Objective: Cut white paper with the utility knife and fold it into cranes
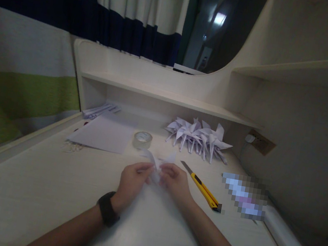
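Together left hand (131,179) and right hand (175,181) pinch the folded paper (159,163), points splayed up-left and up-right.

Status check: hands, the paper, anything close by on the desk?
Left hand and right hand both pinching one folded white paper piece. Tape roll just behind it. Yellow utility knife beside the right hand, not touching.

Worktop (46,187): pale wood-grain laminate, matt. Folded figure (158,165), sheets (102,133) and finished pile (199,139): white matt paper. Tape roll (142,139): clear, glossy plastic. Knife (203,187): yellow plastic body, metal blade. Curtain (123,7): striped cloth.
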The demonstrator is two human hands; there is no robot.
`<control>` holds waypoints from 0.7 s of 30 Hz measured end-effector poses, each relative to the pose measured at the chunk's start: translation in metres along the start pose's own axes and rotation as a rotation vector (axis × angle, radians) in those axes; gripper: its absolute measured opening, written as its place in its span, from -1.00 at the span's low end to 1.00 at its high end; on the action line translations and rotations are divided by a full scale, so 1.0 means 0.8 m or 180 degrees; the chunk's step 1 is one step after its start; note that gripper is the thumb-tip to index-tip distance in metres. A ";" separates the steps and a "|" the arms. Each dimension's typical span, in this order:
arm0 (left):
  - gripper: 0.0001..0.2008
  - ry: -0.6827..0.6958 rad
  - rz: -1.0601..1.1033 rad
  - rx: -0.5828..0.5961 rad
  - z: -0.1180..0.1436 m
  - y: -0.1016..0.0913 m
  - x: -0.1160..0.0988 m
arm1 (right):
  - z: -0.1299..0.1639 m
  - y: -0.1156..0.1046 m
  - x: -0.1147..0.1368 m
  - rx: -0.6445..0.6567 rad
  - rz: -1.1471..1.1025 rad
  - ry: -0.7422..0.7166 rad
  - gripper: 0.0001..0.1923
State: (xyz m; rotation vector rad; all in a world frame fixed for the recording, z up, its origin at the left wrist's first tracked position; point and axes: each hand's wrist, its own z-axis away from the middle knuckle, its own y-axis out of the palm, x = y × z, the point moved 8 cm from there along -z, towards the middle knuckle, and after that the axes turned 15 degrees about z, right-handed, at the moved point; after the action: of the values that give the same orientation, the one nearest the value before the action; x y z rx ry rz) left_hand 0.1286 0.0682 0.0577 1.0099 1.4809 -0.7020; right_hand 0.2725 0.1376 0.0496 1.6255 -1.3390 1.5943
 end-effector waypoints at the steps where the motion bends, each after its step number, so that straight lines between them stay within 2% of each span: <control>1: -0.72 0.0006 0.0006 0.0017 0.000 0.001 0.000 | 0.000 0.000 0.001 0.0001 0.0013 -0.0022 -0.74; 7: -0.74 -0.0098 0.0319 0.0083 0.002 0.004 0.003 | 0.000 0.005 0.002 0.0161 -0.0100 -0.0089 -0.73; 14: -0.75 -0.0093 0.0603 0.0097 0.001 0.009 -0.002 | 0.001 0.001 0.003 -0.0015 -0.0074 0.0034 -0.74; 21: -0.79 0.0069 0.0537 0.0160 0.000 0.011 -0.002 | 0.003 0.000 0.001 -0.0070 -0.0090 0.0038 -0.80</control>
State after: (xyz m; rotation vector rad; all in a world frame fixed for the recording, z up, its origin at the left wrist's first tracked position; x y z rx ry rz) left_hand 0.1361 0.0714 0.0602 1.1693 1.3837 -0.6115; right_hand 0.2731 0.1352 0.0502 1.6123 -1.3173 1.5653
